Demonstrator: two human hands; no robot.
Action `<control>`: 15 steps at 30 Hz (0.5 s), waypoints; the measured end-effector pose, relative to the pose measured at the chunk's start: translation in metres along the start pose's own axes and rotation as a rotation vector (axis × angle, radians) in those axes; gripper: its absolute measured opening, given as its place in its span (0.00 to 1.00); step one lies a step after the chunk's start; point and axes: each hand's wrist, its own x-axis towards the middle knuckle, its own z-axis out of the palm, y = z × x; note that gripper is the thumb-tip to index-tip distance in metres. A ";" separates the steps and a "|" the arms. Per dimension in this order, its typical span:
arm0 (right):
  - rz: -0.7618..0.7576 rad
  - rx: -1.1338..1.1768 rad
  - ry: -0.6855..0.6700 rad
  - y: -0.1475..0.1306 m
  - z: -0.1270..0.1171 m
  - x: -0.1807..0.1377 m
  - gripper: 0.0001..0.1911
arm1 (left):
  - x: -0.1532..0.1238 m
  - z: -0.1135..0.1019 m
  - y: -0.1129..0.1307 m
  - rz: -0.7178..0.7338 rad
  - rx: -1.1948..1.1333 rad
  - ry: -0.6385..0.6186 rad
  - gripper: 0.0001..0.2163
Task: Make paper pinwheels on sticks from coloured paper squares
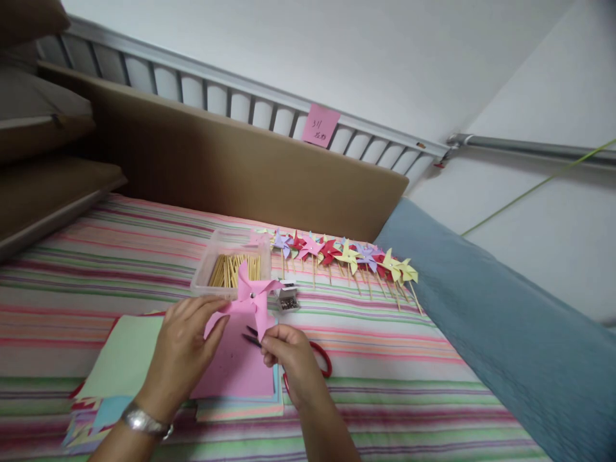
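Observation:
A pink paper pinwheel [258, 300] with a small metal pin at its centre is held up between my two hands. My left hand [185, 337] is closed on its left blade, thumb and fingers pinching. The fingers of my right hand [287, 350] pinch its lower blade. Red-handled scissors [328, 360] lie beneath my right hand, dark blades on a stack of coloured paper with a pink sheet [240, 378] on top. Behind the pinwheel stands a clear plastic box [203, 276] of wooden sticks [226, 271]. Beside it is a small box of metal pins [289, 301].
Several finished pinwheels on sticks [349, 256] lie in a row at the back right. Pale green sheets [122, 356] and paper scraps [91, 427] lie at the left on the striped cloth [409, 398]. A brown board [231, 160] borders the back.

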 end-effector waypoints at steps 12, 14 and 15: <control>-0.007 0.045 0.030 0.004 -0.004 0.007 0.07 | -0.014 0.012 0.047 0.054 -0.187 -0.069 0.10; -0.006 0.059 0.079 0.002 -0.008 0.010 0.08 | -0.021 0.014 0.040 0.042 -0.225 -0.062 0.11; -0.018 0.060 0.108 0.001 -0.012 0.012 0.08 | -0.025 0.017 0.035 0.024 -0.240 -0.063 0.11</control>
